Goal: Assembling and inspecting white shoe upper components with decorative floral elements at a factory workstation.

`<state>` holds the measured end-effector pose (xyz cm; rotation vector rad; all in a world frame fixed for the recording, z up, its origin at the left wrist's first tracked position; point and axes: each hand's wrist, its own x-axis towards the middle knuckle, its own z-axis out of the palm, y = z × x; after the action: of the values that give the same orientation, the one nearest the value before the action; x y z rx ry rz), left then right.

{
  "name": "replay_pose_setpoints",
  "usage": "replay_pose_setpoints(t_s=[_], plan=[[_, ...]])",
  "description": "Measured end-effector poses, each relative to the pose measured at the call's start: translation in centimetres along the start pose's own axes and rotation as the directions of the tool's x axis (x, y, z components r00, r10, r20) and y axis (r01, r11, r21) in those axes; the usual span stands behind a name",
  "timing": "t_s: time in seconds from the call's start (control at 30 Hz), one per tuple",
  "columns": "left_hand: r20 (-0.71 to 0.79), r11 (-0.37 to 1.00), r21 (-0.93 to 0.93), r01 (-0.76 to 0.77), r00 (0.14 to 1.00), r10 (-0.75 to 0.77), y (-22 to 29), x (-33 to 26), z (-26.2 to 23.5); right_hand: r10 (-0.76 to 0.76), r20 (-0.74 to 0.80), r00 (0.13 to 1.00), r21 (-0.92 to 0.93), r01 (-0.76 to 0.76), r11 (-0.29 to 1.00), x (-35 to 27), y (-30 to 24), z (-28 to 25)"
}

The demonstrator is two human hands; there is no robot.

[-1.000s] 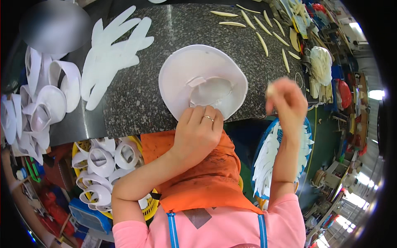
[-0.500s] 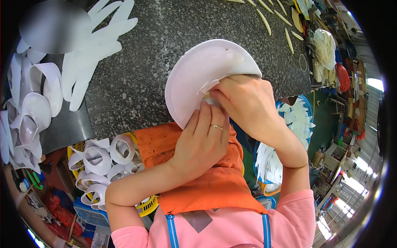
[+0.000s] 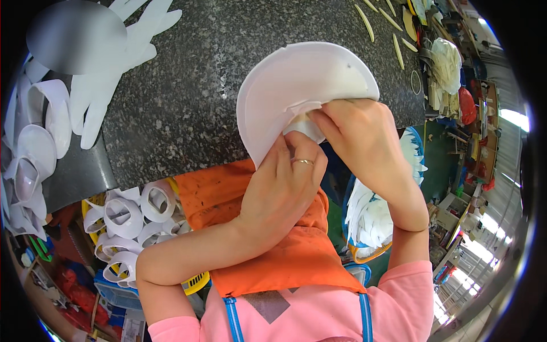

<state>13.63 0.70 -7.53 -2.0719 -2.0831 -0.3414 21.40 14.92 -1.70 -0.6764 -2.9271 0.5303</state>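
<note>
Both hands hold a white visor-shaped piece point(image 3: 302, 74), its wide curved brim tilted up over the near edge of the dark speckled tabletop point(image 3: 171, 108). My left hand point(image 3: 279, 182), a ring on one finger, is closed on the piece's lower inner edge from the near side. My right hand point(image 3: 364, 142) is curled over the right end of the inner edge, thumb and fingers pressed together on it. Between the hands a raised white band and a small pale yellowish patch show. Part of the inner edge is hidden behind the fingers.
Long white strips point(image 3: 102, 91) and finished-looking curled white pieces point(image 3: 43, 142) lie at the left. Below the table edge, a yellow basket point(image 3: 196, 283) holds similar pieces; a blue-rimmed basket point(image 3: 420, 137) at the right holds white strips. Thin cream strips point(image 3: 366, 24) lie at the far right.
Both hands and the visor-shaped piece have shifted slightly right, and its brim is raised a little. The left fingers are more bent, and the gap between the hands is wider.
</note>
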Motion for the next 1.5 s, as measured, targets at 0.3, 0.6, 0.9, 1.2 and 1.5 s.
replay_pose_setpoints(t_s=[0.3, 0.6, 0.9, 1.2, 1.5], plan=[[-0.072, 1.000, -0.007, 0.016, 0.997, -0.017, -0.1, 1.1, -0.1, 0.111, 0.122, 0.986, -0.385, -0.056, 0.921, 0.7, 0.0, 1.1], [0.026, 0.988, 0.121, -0.099, 0.995, 0.097, -0.1, 1.7, -0.7, 0.068, 0.140, 0.988, -0.341, -0.016, 0.940, 0.3, 1.3, -0.2], [-0.004, 0.993, 0.088, -0.084, 0.996, 0.085, -0.7, 2.6, -0.6, 0.067, 0.243, 0.968, -0.462, 0.054, 0.885, 1.3, 2.0, 0.1], [-0.179, 0.999, -0.008, -0.041, 0.983, 0.039, -0.1, 2.4, 0.2, -0.331, 0.158, 0.930, -0.181, 0.357, 0.916, 2.9, 0.7, 0.5], [-0.132, 0.995, 0.100, -0.027, 0.990, 0.040, 0.4, 1.8, 0.6, -0.403, 0.124, 0.907, -0.126, 0.417, 0.900, 1.0, 1.3, -0.1]])
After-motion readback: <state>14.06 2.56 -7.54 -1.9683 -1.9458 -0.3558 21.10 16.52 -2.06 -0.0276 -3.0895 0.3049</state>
